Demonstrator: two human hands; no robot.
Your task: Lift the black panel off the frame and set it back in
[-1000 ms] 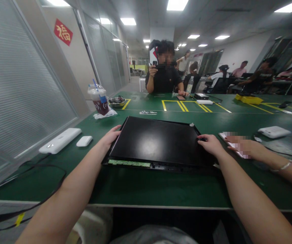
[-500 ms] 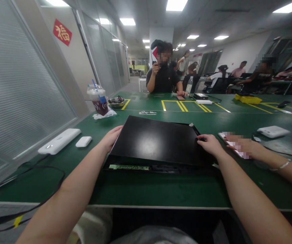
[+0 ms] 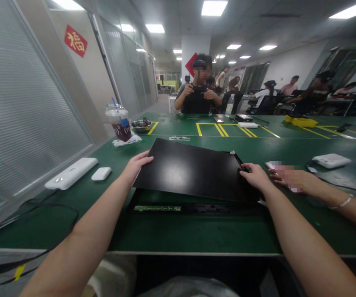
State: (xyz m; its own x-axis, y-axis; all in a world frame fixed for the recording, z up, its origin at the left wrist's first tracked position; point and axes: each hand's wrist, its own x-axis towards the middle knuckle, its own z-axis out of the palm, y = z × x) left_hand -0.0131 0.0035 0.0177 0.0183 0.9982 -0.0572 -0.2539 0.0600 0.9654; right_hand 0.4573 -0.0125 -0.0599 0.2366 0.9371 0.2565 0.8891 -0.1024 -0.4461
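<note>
We have the black panel point(image 3: 181, 169) mid-counter, right in front of us, tilted: left side raised off the black frame point(image 3: 224, 209), right side low, near or on it. Left hand point(image 3: 138, 166) grasps the panel's left edge, thumb on top; its other fingers are partly hidden. Right hand point(image 3: 255, 175) has its fingertips at the panel's right edge; we can't tell if they pinch panel, frame or both. Frame lies flat on the green counter point(image 3: 196, 237), front strip exposed, with a green circuit board point(image 3: 157, 208) along the left part of that strip.

To our left: long white device point(image 3: 72, 173), small white case point(image 3: 101, 173) beside it, nearer our left arm. Beyond: lidded cup point(image 3: 122, 123) with a blue straw, on crumpled tissue point(image 3: 126, 141), metal bowl point(image 3: 141, 126) just beside it. To our right: a co-worker's hand point(image 3: 298, 181), bracelet at the wrist, over a phone point(image 3: 270, 165), partly blurred out; white box point(image 3: 332, 160) past it. Far side: yellow tray point(image 3: 301, 121), and a person point(image 3: 198, 99) facing us, both hands raised.
</note>
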